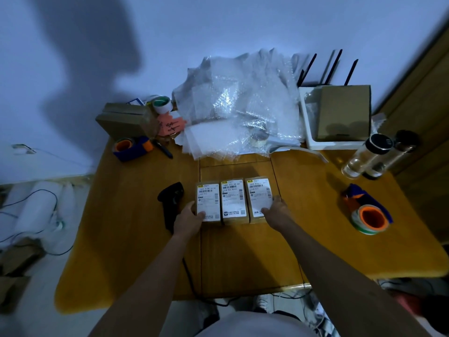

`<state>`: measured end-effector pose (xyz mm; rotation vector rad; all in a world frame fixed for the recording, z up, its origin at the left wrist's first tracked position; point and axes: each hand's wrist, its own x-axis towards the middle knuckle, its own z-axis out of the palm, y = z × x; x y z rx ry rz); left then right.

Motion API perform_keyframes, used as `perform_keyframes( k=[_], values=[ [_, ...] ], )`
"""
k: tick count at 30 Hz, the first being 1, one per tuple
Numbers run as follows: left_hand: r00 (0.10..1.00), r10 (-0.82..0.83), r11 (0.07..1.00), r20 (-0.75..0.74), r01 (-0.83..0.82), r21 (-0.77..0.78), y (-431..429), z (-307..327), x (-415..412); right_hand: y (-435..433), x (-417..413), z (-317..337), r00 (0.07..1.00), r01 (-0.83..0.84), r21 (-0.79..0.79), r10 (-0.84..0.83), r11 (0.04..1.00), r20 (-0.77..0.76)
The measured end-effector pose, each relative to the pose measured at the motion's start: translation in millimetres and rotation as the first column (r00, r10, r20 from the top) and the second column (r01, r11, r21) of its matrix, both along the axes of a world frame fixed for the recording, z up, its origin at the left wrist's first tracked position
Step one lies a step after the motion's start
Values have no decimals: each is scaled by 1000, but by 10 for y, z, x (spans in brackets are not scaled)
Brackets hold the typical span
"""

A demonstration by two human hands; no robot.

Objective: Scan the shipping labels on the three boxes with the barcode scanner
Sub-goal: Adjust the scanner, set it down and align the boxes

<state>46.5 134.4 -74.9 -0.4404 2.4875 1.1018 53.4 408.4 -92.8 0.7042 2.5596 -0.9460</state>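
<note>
Wooden table (136, 239) — barcode scanner (170, 203) lies lengthwise toward the wall; both hands' fingers rest open on boxes (233, 201).

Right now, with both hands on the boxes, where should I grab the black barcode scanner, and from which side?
Probably by its handle, the long lower part nearest you. The barcode scanner lies flat on the table just left of the left box, head pointing away. The left hand is already beside it: come from above and the right, wrapping the fingers around the handle. Its cable trails toward you.
</note>
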Motion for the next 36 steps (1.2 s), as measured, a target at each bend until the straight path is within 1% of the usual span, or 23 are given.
perform_keyframes(
  k=[7, 12, 15, 18, 22, 27, 32, 36],
  values=[
    [1000, 7, 1000, 13, -7, 4, 90, -5, -4, 35, -5, -44, 1000, 28, -2, -28, 1000, 0],
    [999, -30, 1000, 16, 30, 9, 218, 30, -9, 164, -5, -47, 999, 54, 8, -54, 998, -3],
    [999, -37, 999, 22, 37, 23, 270, 33, 8, 239, -8, -37, 999, 31, 32, -31, 999, 15],
    [999, -37, 999, 34, 37, 5, 293, 56, -3, 271, -16, -37, 1000, 4, 28, -5, 1000, 29],
    [997, -36, 999, 72, 34, 21, 335, 76, -5, 307, -12, -31, 999, 12, 35, -13, 999, 34],
    [997, -38, 999, 68, 36, 28, 349, 123, 2, 287, -41, 16, 997, -3, 49, 0, 999, 72],
    [995, -54, 998, 84, 50, 47, 361, 172, 31, 265, -33, 56, 995, 12, 11, -13, 1000, 100],
    [996, -37, 997, 81, 31, 76, 376, 211, 55, 270, 5, 64, 994, 40, -28, -37, 999, 103]
  ],
)
